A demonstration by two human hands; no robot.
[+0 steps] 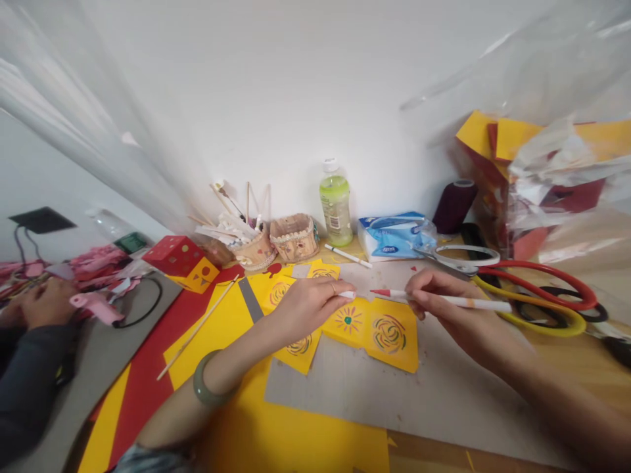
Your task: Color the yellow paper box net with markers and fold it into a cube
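My right hand (pixel 446 305) is closed around a white marker (pixel 476 303), whose red tip points left. Pinched in my left hand (pixel 313 305) is a small white cap (pixel 348 294), a short way from that tip and apart from it. Below the hands lie yellow paper pieces with drawings: one has a sunburst with a green centre (pixel 348 320), and another shows coloured swirls (pixel 389 334). A further swirl piece (pixel 298 348) lies partly under my left forearm. These pieces rest on a grey board (pixel 340 394).
Several scissors (pixel 537 289) lie at right near a blue tissue pack (pixel 394 235). A bottle (pixel 335 203), a small basket (pixel 294 238) and a holder of sticks (pixel 249 253) stand along the wall. At left are a pink glue gun (pixel 96 307) and another person's hand (pixel 46 302).
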